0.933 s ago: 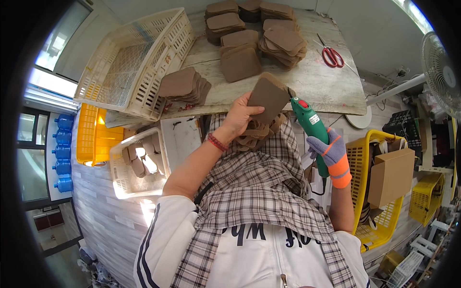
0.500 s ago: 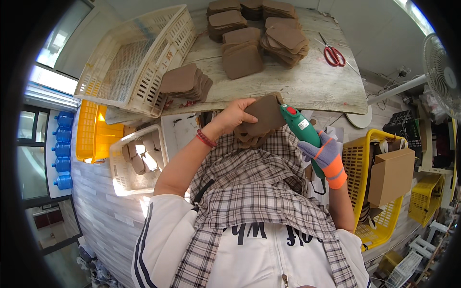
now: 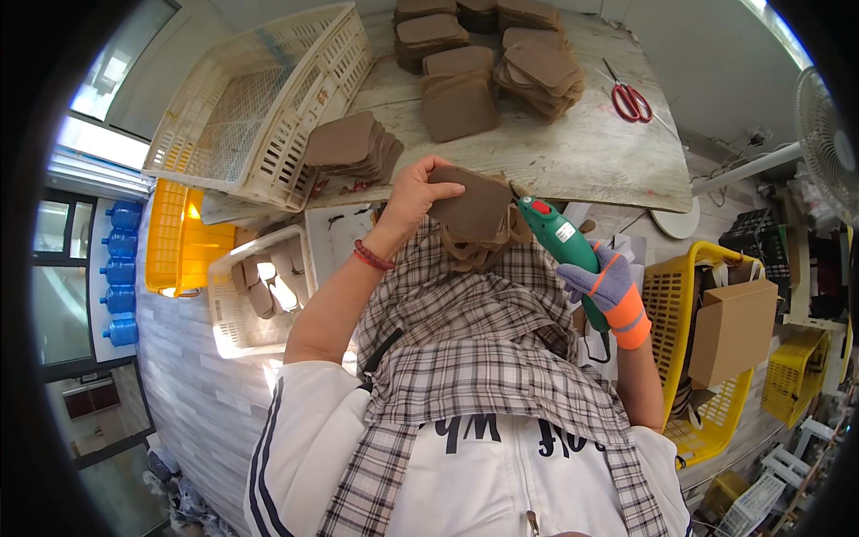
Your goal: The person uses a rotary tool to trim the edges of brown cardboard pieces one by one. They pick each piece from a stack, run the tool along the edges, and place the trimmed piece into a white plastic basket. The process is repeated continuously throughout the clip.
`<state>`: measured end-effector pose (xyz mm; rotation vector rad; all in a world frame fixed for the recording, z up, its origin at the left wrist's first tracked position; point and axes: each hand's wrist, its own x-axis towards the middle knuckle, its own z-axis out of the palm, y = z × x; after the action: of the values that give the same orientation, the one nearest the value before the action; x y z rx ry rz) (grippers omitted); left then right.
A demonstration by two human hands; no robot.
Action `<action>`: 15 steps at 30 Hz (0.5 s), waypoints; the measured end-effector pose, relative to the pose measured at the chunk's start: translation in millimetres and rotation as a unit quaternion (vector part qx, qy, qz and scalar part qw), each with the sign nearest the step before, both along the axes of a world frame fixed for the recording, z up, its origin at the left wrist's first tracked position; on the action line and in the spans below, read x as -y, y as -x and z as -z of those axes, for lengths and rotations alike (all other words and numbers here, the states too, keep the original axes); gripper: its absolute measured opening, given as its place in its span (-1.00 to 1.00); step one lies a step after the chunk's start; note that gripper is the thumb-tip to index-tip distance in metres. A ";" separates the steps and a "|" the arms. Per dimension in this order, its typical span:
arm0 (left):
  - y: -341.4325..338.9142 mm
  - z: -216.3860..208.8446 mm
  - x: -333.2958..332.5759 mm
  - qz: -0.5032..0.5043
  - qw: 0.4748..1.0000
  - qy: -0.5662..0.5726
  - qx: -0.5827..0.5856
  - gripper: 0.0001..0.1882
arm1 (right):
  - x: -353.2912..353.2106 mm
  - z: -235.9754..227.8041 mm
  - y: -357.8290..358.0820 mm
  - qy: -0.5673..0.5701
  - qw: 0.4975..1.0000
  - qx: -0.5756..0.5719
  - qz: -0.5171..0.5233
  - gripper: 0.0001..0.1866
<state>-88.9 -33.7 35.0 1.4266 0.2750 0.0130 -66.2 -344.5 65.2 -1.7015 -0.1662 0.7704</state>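
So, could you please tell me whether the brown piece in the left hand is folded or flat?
Flat: the brown piece shows one broad, uncreased face.

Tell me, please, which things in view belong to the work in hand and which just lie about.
Job: brown piece in left hand; green power tool in gloved right hand; probably brown stacks.
Apparently lying about: red-handled scissors; fan; blue bottles.

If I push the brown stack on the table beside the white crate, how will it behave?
The brown stack would probably slide apart: its layers sit unevenly staggered. Rolling seems unlikely, as its pieces are flat. Each may be fairly stiff, if like the brown piece in the left hand, which looks nearly flat.
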 end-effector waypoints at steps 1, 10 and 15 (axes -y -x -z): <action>0.1 0.0 0.0 -0.020 0.999 0.027 0.002 -0.76 | 0.3 2.1 0.3 -0.001 1.000 -0.004 -0.004 -0.54; -0.6 2.6 -4.0 0.049 0.999 0.010 -0.020 -0.81 | -0.5 10.6 4.2 0.051 0.997 0.039 -0.038 -0.52; 2.0 1.0 4.9 0.097 0.994 -0.031 -0.035 -0.78 | -8.1 11.0 7.1 0.000 0.999 0.000 -0.032 -0.54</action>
<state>-90.9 -38.6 34.0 1.5121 0.1940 -0.1888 -73.3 -336.4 54.2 -1.7027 -0.2215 0.8178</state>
